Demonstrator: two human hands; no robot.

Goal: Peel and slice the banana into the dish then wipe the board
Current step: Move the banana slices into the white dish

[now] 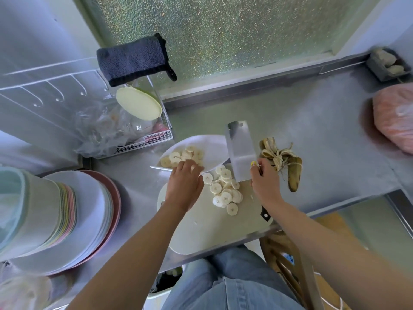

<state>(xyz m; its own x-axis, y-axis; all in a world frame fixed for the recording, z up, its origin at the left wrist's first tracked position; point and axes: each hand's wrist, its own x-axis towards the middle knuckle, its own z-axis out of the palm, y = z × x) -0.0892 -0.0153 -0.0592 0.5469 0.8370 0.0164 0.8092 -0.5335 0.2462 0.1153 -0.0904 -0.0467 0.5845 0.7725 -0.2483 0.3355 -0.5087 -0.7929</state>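
**Soft slices, half of them moved to the dish**

The pale round banana slices (pixel 225 193) lie in a loose heap on the white plastic cutting board (pixel 201 229), and a second heap is already in the white oval dish (pixel 212 144), which stands just beyond the board on the steel desk (pixel 312 130). The left hand (pixel 184 182) reaches over the near rim of the dish. Its fingers are bent there, but I cannot tell whether its grip has a slice in it or is released. The right hand (pixel 266 182) has its grip clenched around the broad steel cleaver (pixel 240 151), with the blade raised over the far edge of the board.

I judge the slices to be light, moist and sticky, and easy to crush. It is better to scoop them from below with the flat blade, or to push them from the side, than to pinch them. The brown-spotted empty banana peel (pixel 281 159) lies beside the board.
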